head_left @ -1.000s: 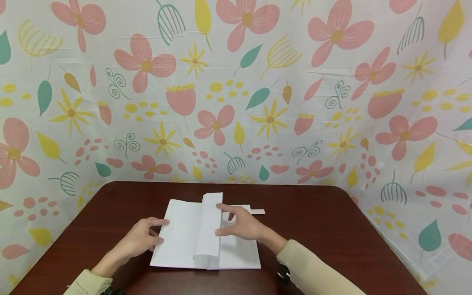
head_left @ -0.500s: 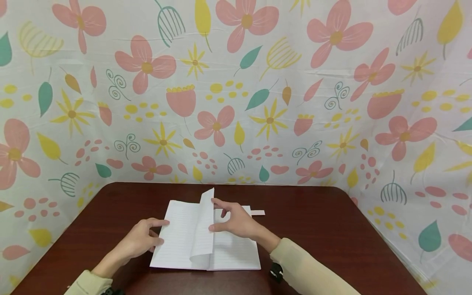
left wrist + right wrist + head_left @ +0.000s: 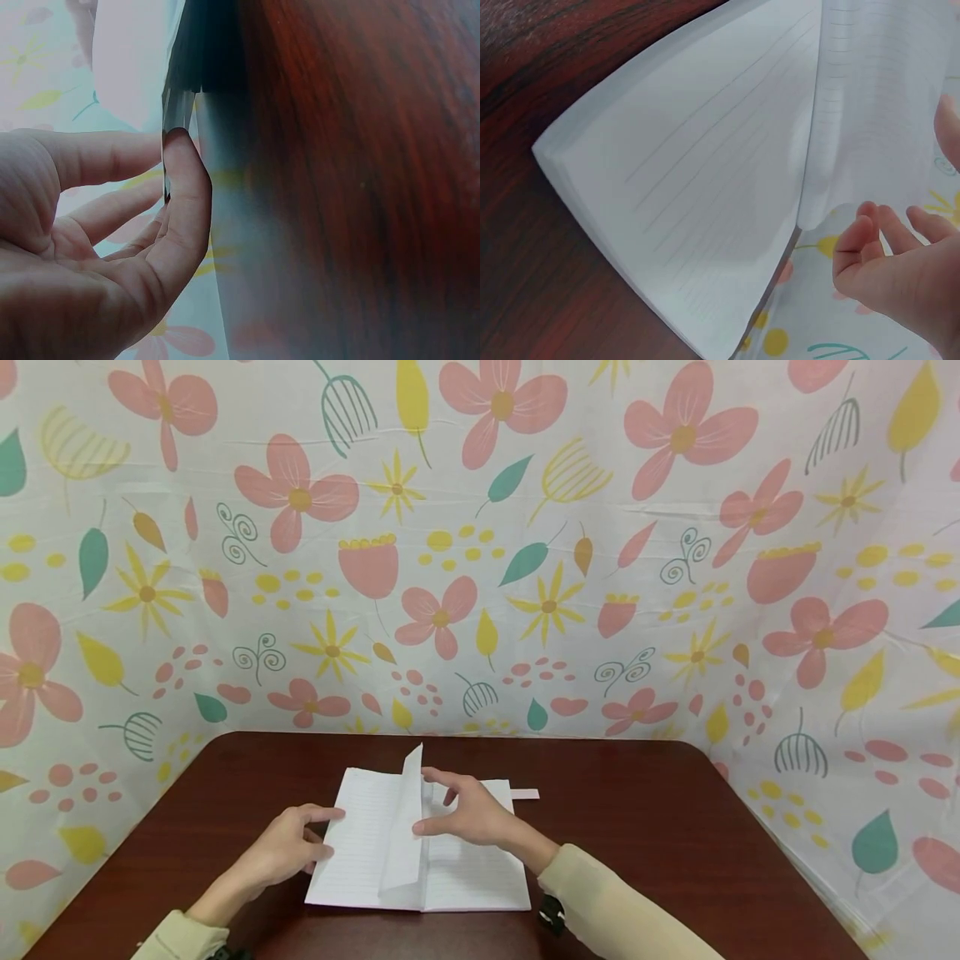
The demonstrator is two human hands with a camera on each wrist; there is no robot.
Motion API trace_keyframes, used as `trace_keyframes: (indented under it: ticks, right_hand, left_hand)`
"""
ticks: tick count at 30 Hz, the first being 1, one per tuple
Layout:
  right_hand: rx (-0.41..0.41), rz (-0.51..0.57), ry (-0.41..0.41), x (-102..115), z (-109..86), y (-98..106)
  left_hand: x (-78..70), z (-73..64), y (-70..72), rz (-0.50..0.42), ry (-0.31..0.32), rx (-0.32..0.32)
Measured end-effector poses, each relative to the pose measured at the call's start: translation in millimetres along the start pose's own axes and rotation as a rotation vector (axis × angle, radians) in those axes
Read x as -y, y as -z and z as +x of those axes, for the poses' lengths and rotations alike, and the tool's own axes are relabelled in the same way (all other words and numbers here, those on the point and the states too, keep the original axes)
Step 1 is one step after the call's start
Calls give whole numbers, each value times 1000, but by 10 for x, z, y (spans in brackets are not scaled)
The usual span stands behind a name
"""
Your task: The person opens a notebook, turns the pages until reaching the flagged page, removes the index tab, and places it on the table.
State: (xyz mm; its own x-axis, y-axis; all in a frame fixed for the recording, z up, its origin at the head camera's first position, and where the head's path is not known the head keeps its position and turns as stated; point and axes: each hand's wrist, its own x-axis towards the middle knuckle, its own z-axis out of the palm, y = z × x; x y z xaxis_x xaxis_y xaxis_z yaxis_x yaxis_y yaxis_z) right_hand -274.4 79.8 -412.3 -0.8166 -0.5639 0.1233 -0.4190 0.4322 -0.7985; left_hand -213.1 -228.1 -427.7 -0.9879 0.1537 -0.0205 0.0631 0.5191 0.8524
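An open notebook with white ruled pages lies on the table. My left hand pinches its left edge; in the left wrist view, fingers go round both sides of that edge. One loose page stands up near the spine, bent over to the left. At the right side of this page is my right hand, index finger and thumb spread apart along it, their tips touching it. The right wrist view shows the raised page beside the bent fingers.
A white strip sticks out from the notebook's right side. The dark reddish wooden table extends round the notebook. A flower-patterned cloth hangs behind the table and along its sides.
The right hand has moved left, carrying the raised page over with it toward the left side of the notebook. More of the right-hand page shows. The left hand has stayed in place.
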Motion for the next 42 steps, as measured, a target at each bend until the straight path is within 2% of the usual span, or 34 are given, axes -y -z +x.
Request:
trace_keyframes:
  ticks: [13,22,42]
  right_hand:
    - [51,-71,50,5,67,-132]
    - [83,-48,38,24,104,-191]
    - [173,-120,-14,61,177,-284]
  left_hand:
    - [-6,-4,1,0,2,0]
    - [-4,0,-9,-3,1,-7]
    - [4,7,-6,2,1,-13]
